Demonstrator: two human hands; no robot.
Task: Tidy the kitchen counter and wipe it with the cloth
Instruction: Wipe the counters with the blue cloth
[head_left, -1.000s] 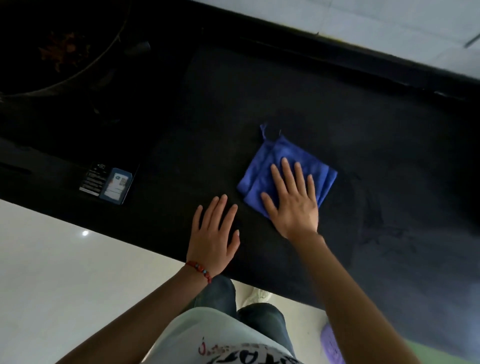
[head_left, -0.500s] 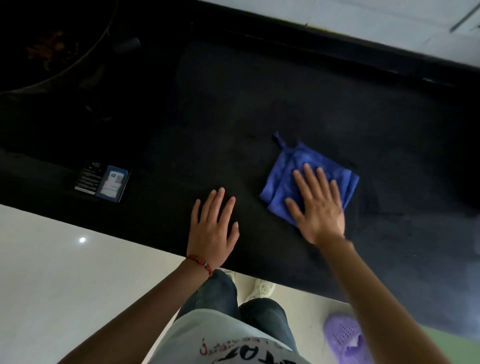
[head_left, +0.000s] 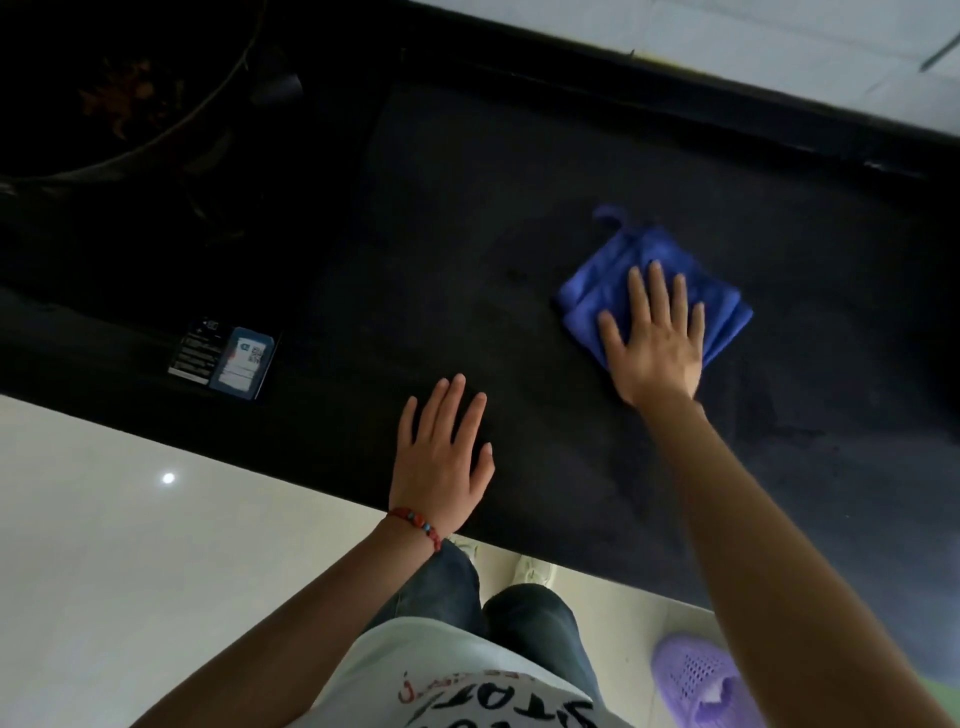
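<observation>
A folded blue cloth (head_left: 613, 280) with a small loop at its far corner lies on the black counter (head_left: 467, 260), right of the middle. My right hand (head_left: 652, 340) presses flat on the cloth, fingers straight and spread, covering its near half. My left hand (head_left: 444, 462) rests flat on the bare counter near the front edge, fingers straight, a red bead bracelet on its wrist. The two hands are apart, and the left one touches nothing but the counter.
A large dark pan (head_left: 119, 88) with brownish scraps sits at the far left on a dark stove. A small blue and black label (head_left: 223, 358) is stuck near the front edge. White tiled wall runs behind. A purple slipper (head_left: 701, 675) lies on the floor.
My right hand has slid the blue cloth to the right and slightly away across the counter. My left hand has stayed flat in about the same place.
</observation>
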